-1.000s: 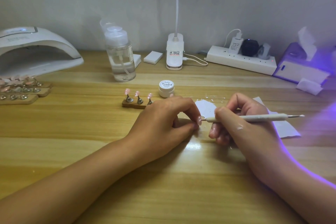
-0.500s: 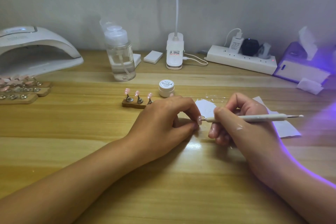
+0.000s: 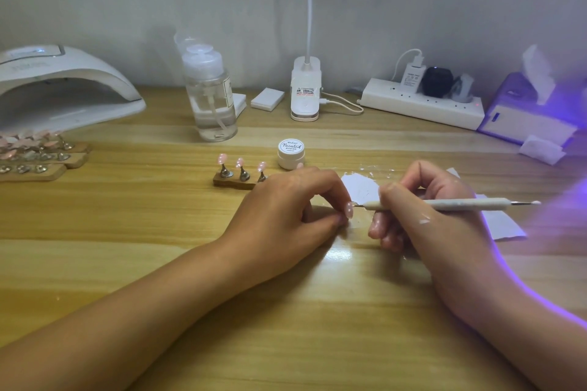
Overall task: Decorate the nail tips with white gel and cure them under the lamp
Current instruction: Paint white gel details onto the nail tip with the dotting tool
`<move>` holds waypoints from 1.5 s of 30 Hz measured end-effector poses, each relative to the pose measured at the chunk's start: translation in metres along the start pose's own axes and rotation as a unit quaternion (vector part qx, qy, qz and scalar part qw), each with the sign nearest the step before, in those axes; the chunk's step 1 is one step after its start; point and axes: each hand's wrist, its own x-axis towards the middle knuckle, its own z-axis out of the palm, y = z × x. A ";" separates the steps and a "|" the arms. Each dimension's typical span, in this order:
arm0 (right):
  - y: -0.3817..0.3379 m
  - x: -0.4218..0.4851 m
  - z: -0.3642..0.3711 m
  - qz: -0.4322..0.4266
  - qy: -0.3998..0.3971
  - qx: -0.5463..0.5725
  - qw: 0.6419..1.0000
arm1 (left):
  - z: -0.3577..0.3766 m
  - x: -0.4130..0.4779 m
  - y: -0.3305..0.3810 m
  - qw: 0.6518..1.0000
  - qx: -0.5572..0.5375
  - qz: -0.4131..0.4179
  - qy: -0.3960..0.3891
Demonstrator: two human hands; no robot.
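Left hand (image 3: 286, 209) fingers curled, pinching nail tip (image 3: 349, 210); right hand (image 3: 425, 216) grips dotting tool (image 3: 444, 204). Tool point too small to judge contact.

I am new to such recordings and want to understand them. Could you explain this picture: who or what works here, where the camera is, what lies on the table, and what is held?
There is no machine: a person works with two bare hands. The camera sits on the person's head and looks down at them. The left hand pinches a pink nail tip. The right hand holds a thin white tool, its point at that tip. On the table lie a stand with three pink tips, a white jar, a clear pump bottle, white paper and, at far left, a curing lamp.
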 end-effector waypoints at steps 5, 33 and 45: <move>0.000 0.000 0.001 -0.004 -0.004 0.001 1.000 | 0.000 0.000 -0.001 1.000 0.001 0.005 0.002; 0.000 0.000 0.000 0.000 -0.017 -0.033 0.999 | 0.000 0.000 0.002 1.000 0.003 -0.004 0.003; -0.001 -0.001 0.001 -0.012 -0.026 -0.037 0.999 | 0.000 0.000 0.002 1.000 0.002 -0.005 -0.001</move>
